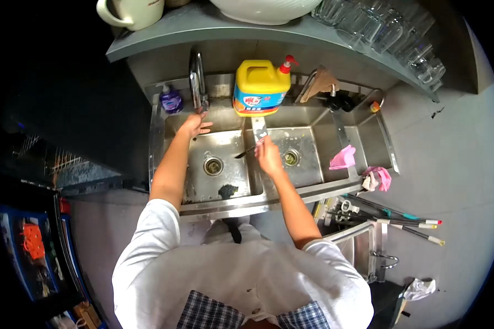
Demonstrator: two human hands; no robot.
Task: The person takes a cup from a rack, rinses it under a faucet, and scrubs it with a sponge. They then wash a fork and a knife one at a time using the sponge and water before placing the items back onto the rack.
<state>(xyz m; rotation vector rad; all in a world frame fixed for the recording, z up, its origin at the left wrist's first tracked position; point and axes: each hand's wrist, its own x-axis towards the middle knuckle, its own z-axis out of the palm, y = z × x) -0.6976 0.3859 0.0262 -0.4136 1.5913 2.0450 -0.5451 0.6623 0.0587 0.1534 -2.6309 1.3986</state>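
My left hand [193, 126] is right below the spout of the chrome faucet [196, 74], over the left sink basin [203, 147]. Its fingers are spread with nothing between them. Above the divider of the two basins, my right hand [268, 157] is closed on a thin utensil with a dark end [240, 156]. That end points left over the left basin; my fingers hide the rest of it. A yellow jug [256, 78] with a red pump and a blue label stands behind the divider. In the left basin lies a dark scrap [228, 191] near the front.
A purple pump bottle [171, 100] stands left of the faucet. Pink cloths [343, 157] hang at the right basin's edge. Overhead, a metal shelf [203, 34] carries a mug [137, 13], a white bowl [266, 11] and several glasses [387, 30]. Long poles [395, 220] lie at right.
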